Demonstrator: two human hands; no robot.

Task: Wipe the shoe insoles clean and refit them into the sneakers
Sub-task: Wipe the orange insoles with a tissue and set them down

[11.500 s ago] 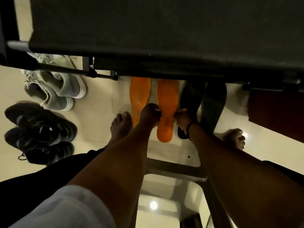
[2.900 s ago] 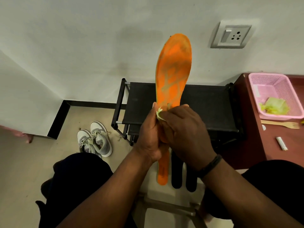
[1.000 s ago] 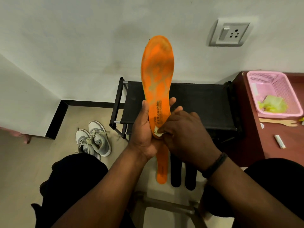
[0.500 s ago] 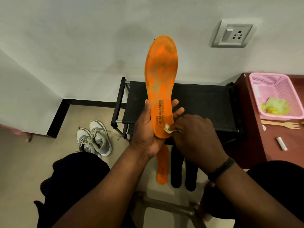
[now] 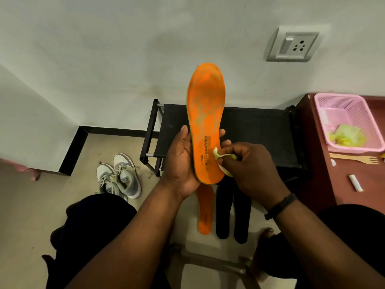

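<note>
While left hand [image 5: 183, 163] hides insole's [image 5: 206, 122] heel edge.

Orange insole [image 5: 206, 113] mottled with grey patches, pale green wipe [image 5: 221, 157], pink basket [image 5: 352, 113].

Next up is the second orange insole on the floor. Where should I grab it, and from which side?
Take the orange insole on the floor by its near narrow end, pinching across the width from above. That end lies bare; the far end is hidden behind the left hand, black insoles crowd its right.
</note>
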